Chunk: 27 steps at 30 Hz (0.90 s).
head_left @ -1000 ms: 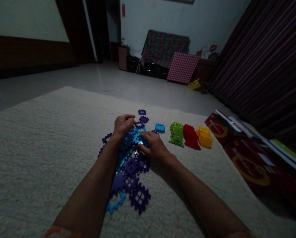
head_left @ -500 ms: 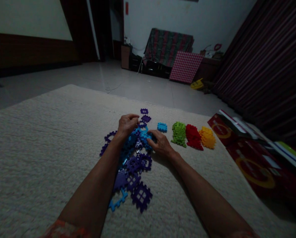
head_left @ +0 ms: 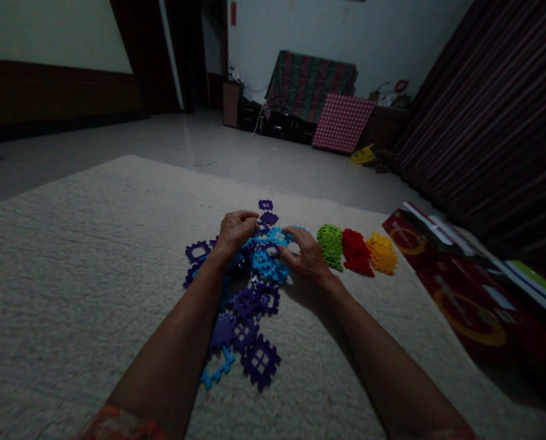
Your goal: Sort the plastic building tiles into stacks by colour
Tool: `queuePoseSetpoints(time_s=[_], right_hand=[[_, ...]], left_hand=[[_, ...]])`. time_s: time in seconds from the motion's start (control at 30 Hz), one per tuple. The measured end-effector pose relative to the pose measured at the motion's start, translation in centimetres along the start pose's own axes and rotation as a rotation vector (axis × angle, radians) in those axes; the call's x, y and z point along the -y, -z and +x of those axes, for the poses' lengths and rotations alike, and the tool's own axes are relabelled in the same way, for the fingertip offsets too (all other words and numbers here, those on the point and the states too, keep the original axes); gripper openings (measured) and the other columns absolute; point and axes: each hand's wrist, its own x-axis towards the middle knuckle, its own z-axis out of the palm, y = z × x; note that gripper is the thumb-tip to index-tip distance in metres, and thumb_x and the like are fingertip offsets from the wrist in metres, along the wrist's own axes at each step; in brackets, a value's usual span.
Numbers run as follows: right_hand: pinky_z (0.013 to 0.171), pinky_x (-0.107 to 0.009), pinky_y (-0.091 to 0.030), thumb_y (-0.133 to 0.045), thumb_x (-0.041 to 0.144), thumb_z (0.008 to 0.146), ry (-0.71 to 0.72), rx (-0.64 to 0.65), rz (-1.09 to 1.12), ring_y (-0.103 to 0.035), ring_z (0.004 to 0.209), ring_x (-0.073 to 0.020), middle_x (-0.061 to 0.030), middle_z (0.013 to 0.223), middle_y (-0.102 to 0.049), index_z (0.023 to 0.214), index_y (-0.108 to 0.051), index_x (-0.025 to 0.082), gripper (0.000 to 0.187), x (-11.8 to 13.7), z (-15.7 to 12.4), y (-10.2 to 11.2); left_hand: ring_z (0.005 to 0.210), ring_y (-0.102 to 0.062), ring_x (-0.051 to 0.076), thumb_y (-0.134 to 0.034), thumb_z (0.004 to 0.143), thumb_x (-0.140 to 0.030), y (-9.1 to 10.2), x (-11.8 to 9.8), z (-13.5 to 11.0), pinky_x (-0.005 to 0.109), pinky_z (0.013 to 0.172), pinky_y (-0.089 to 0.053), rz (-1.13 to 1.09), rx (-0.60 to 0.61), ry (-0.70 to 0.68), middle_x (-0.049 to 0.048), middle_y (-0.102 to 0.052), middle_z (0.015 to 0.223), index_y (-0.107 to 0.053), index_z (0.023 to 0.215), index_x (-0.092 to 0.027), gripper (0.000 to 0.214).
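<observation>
A mixed heap of blue interlocking tiles (head_left: pixel 269 266) and purple interlocking tiles (head_left: pixel 246 302) with notched edges lies on the pale mat. At the heap's far left side is my left hand (head_left: pixel 237 232), its fingers closed together beside the purple pieces; whatever they hold is hidden. My right hand (head_left: pixel 306 255) is over the right edge of the heap, thumb and fingers apart, the fingertips close to a blue tile (head_left: pixel 278 236). Beyond the hands lie two separate purple tiles, one solid (head_left: pixel 269 217) and one with a window pattern (head_left: pixel 265 205).
To the right stand piles of green tiles (head_left: pixel 330 245), red tiles (head_left: pixel 357 252) and yellow tiles (head_left: pixel 383 253). Red boxes (head_left: pixel 465 305) line the mat's right edge. The mat (head_left: pixel 94 256) ends at a tiled floor, with covered furniture against the far wall.
My right hand has moved right and slightly away, its fingers wider apart, now covering most of the separate blue tile. Blue and purple pieces in the heap have shifted. My left hand has barely moved.
</observation>
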Motion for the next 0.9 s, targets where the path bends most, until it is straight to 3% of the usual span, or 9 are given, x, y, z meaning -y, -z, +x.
queuePoseSetpoints(time_s=[0.2, 0.33, 0.67, 0.8, 0.9], right_hand=[[0.105, -0.054, -0.034, -0.049, 0.029, 0.091, -0.15, 0.042, -0.405, -0.052, 0.123, -0.0335, -0.0171, 0.133, -0.062, 0.128, -0.058, 0.016, 0.04, -2.8, 1.5, 2.3], [0.109, -0.066, -0.025, -0.046, 0.027, 0.093, -0.218, 0.13, -0.517, -0.043, 0.133, -0.0371, -0.0156, 0.143, -0.056, 0.135, -0.054, 0.019, 0.043, -3.5, 1.5, 2.4], [0.113, -0.072, -0.016, -0.045, 0.029, 0.095, -0.272, 0.203, -0.511, -0.03, 0.144, -0.0401, -0.0129, 0.154, -0.046, 0.14, -0.051, 0.019, 0.047, -3.8, 0.6, 2.0], [0.11, -0.071, -0.021, -0.052, 0.028, 0.091, -0.207, 0.127, -0.462, -0.038, 0.139, -0.0399, -0.0161, 0.151, -0.048, 0.133, -0.057, 0.018, 0.044, -3.8, 0.8, 2.2], [0.109, -0.058, -0.032, -0.052, 0.022, 0.09, -0.081, 0.143, -0.31, -0.052, 0.127, -0.0319, -0.0151, 0.133, -0.063, 0.123, -0.063, 0.019, 0.035, -3.2, 1.2, 1.4]], left_hand=[[0.051, -0.058, 0.009, -0.056, 0.078, -0.014, -0.5, 0.2, 0.1, 0.021, 0.056, -0.049, -0.044, 0.01, 0.029, 0.0045, -0.072, 0.071, -0.076, 0.097, -0.012, 0.028], [0.051, -0.059, 0.009, -0.057, 0.078, -0.014, -0.7, 0.4, 0.3, 0.021, 0.056, -0.049, -0.027, -0.003, 0.035, 0.0038, -0.072, 0.07, -0.077, 0.097, -0.013, 0.027], [0.05, -0.058, 0.01, -0.057, 0.076, -0.014, -0.5, 0.1, 0.0, 0.021, 0.055, -0.048, -0.021, -0.009, 0.027, 0.004, -0.072, 0.07, -0.076, 0.095, -0.013, 0.026], [0.052, -0.06, 0.011, -0.057, 0.075, -0.018, -0.3, 1.1, 0.7, 0.022, 0.056, -0.048, 0.043, -0.046, -0.037, 0.0042, -0.073, 0.071, -0.077, 0.096, -0.015, 0.028], [0.058, -0.064, 0.014, -0.057, 0.075, -0.02, -0.1, 1.5, 1.0, 0.023, 0.061, -0.05, 0.11, -0.093, -0.068, 0.0041, -0.074, 0.072, -0.078, 0.095, -0.016, 0.03]])
